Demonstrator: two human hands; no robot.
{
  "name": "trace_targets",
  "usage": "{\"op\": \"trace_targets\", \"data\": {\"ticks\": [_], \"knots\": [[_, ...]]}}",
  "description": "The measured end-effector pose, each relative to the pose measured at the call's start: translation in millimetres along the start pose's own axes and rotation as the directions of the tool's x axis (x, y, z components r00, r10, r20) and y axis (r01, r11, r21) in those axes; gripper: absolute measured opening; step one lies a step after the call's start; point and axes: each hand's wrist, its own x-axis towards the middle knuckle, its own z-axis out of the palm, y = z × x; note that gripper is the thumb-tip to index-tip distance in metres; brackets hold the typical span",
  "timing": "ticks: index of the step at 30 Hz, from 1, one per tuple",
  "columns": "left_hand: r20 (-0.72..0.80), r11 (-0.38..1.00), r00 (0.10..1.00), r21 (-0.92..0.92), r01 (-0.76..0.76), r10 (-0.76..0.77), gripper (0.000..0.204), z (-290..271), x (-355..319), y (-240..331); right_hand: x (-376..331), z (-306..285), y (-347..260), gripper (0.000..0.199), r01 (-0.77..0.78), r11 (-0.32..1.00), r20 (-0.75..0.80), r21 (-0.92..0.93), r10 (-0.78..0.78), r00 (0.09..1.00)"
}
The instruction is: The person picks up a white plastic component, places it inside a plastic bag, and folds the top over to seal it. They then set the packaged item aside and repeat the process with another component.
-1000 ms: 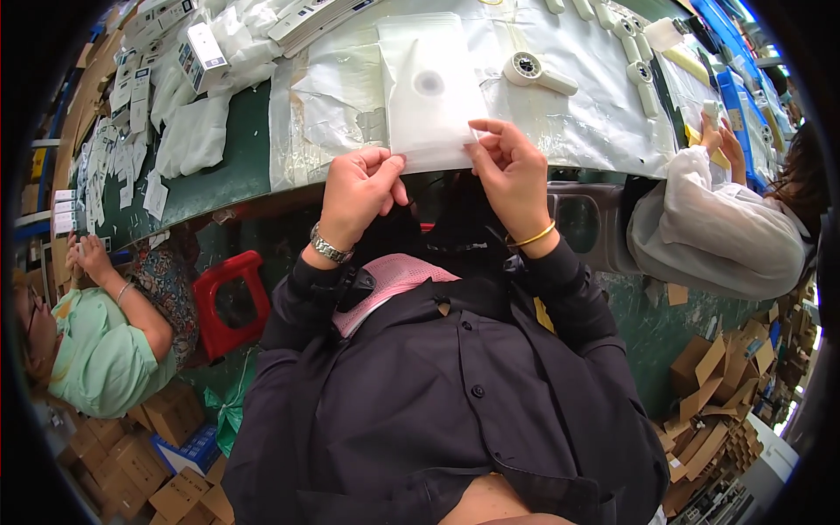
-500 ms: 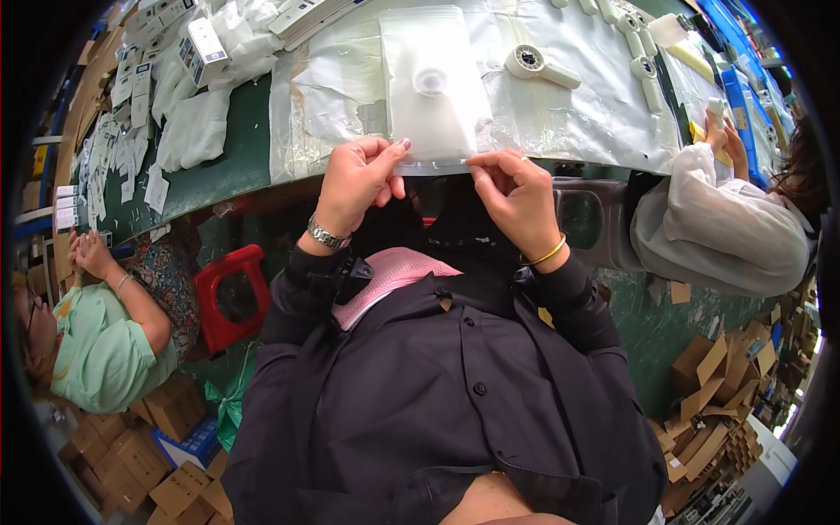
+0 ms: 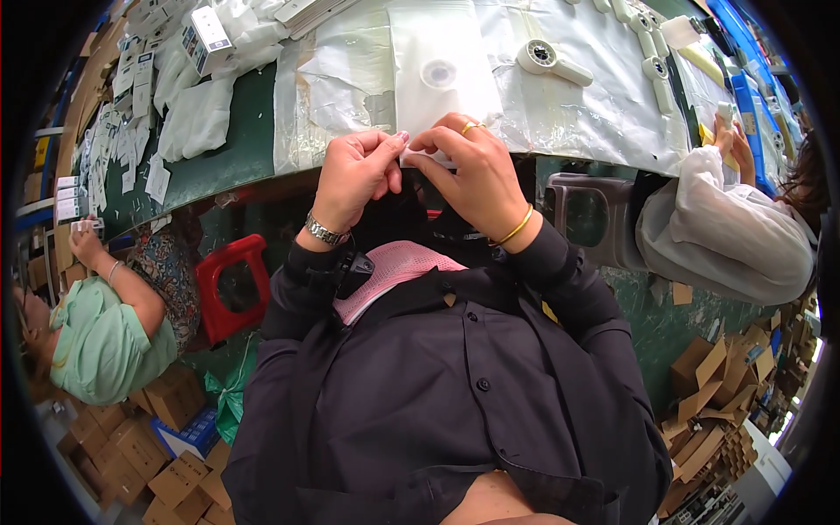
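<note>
A frosted plastic bag [image 3: 444,109] lies over the table's near edge, a pale round shape [image 3: 439,73] showing dimly through it. Its near edge is pinched by my left hand [image 3: 357,175], thumb against fingers. Close beside it, my right hand [image 3: 477,175] is closed too, thumb and forefinger on a white bit of the same edge. My right fingers hide most of that edge. A white handheld fan [image 3: 556,63] with a dark round centre lies to the right of the bag.
More handheld fans [image 3: 658,80] lie at the far right. White boxes [image 3: 208,39] and white pouches [image 3: 199,118] crowd the left. One co-worker [image 3: 726,219] sits at right, another [image 3: 114,324] at left by a red stool [image 3: 229,284]. Cardboard boxes stand on the floor.
My right hand has moved left along the bag's near edge, close to my left hand. My left hand has barely moved. The left co-worker's hands have parted, with a small box in one.
</note>
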Motion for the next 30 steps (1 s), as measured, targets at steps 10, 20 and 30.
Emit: {"op": "trace_targets", "data": {"ticks": [10,20,30], "knots": [[-0.009,0.998,1.000,0.052,-0.024,0.025,0.029,6,-2,1,2,9,5,0.021,-0.013,0.995,0.091,-0.096,0.021,0.996],[-0.043,1.000,0.999,0.010,0.010,-0.010,0.028,1,3,-5,1,-6,4,0.015,0.186,0.977,0.126,-0.099,-0.174,0.977],[0.014,0.999,0.999,-0.021,0.049,-0.049,0.025,-26,-4,0,-25,-57,22,0.015,-0.103,0.686,-0.187,0.721,0.335,0.923]]}}
